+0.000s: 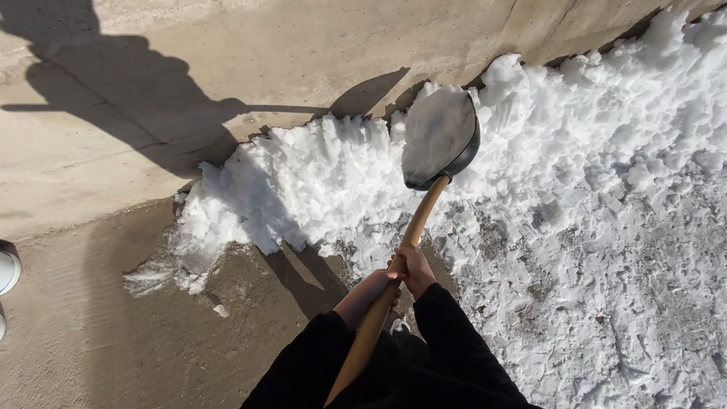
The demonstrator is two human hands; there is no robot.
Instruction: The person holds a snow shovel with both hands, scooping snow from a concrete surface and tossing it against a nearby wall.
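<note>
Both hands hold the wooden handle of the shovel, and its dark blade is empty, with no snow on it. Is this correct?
Not quite. In the head view the left hand and the right hand do grip the wooden handle of the shovel, but the dark blade is not empty: it carries a load of white snow. The snow pile lies around it on the concrete ground.

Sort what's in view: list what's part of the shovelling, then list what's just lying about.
In use:
- shovel, its blade loaded with snow
- left hand and right hand, both gripping the wooden handle
- snow pile

Lying about:
- white object at the left edge
- concrete wall
</note>
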